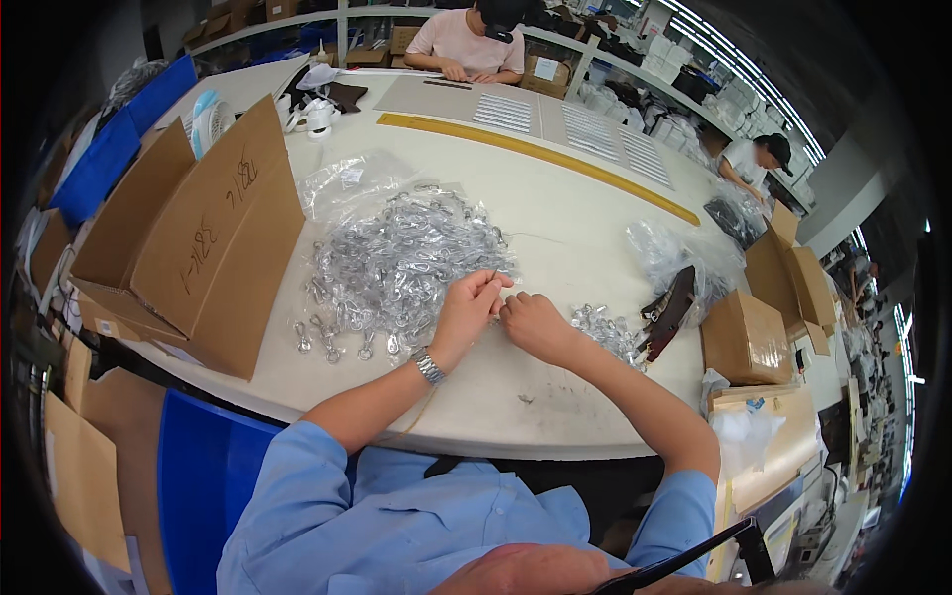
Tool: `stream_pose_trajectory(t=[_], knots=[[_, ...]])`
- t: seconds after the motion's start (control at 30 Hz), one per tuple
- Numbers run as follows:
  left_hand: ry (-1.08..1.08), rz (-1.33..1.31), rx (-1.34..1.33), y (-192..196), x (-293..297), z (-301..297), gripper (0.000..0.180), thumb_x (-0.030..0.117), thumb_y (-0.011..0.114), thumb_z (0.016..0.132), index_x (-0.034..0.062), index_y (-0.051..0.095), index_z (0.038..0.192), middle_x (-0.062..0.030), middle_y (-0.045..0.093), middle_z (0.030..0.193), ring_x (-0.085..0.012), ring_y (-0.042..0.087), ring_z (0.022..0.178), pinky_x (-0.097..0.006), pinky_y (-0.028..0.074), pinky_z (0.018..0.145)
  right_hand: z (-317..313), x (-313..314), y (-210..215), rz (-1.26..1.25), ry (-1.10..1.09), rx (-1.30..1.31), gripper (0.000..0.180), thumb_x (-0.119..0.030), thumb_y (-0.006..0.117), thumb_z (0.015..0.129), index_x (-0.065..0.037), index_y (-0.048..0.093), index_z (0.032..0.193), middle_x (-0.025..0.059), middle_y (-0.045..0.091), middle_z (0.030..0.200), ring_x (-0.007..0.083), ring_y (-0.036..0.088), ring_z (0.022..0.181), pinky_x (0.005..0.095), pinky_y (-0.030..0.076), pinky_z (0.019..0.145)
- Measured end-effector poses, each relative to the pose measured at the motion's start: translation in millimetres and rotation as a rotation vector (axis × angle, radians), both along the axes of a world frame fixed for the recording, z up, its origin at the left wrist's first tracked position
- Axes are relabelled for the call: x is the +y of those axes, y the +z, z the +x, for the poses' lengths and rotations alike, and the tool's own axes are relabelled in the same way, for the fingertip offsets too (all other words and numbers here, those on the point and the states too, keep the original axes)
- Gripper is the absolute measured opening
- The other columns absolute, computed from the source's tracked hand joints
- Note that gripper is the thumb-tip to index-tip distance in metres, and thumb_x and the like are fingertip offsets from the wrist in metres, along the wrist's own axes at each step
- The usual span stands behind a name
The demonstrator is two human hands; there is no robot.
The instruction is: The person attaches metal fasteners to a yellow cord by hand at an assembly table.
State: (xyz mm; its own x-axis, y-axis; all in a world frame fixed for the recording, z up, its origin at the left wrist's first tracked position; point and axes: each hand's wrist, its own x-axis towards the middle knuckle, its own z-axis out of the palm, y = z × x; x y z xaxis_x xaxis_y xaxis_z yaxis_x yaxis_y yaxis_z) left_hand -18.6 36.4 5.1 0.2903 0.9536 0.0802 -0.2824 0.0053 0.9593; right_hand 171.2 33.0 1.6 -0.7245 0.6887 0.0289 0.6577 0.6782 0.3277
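Note:
My left hand (468, 309) and my right hand (533, 325) meet over the white table (555, 208), fingers pinched together on a thin wire or small metal piece (495, 281) between them. A wristwatch (428, 366) sits on my left wrist. Just left of my hands lies a large heap of small silvery metal clasps (397, 263) on clear plastic. A smaller pile of the same clasps (603, 332) lies right of my right hand.
An open cardboard box (198, 238) stands at the left. A dark brown tool (669, 312) and crumpled clear bags (674, 253) lie at the right, beside closed cartons (746, 337). A yellow strip (535, 159) crosses the table. Two other people work at the far side.

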Motion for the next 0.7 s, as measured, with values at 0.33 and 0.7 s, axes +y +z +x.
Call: stream_pose_trajectory(t=[0.33,0.7], knots=[[-0.049,0.465,0.445,-5.3,2.4,-1.9,0.031,0.023,0.075,0.099,0.001,0.072,0.12,-0.005,0.073,0.098,-0.0101,0.065,0.082,-0.03,0.052,0.07,31.6,-34.3,24.4,-0.871,-0.443,1.163,0.012,-0.012,0.067,0.097,-0.001,0.068,0.102,0.0072,0.073,0.094,0.0162,0.072,0.088,0.0328,0.06,0.08],[-0.292,0.267,0.379,-6.2,-5.9,6.3,0.024,0.019,0.076,0.096,-0.0012,0.068,0.084,-0.0057,0.07,0.075,-0.0074,0.059,0.067,-0.028,0.048,0.062,33.2,-84.5,4.9,-1.167,-0.493,1.761,0.016,-0.018,0.065,0.106,-0.003,0.062,0.111,0.015,0.078,0.103,0.0199,0.077,0.093,0.0341,0.063,0.081]])
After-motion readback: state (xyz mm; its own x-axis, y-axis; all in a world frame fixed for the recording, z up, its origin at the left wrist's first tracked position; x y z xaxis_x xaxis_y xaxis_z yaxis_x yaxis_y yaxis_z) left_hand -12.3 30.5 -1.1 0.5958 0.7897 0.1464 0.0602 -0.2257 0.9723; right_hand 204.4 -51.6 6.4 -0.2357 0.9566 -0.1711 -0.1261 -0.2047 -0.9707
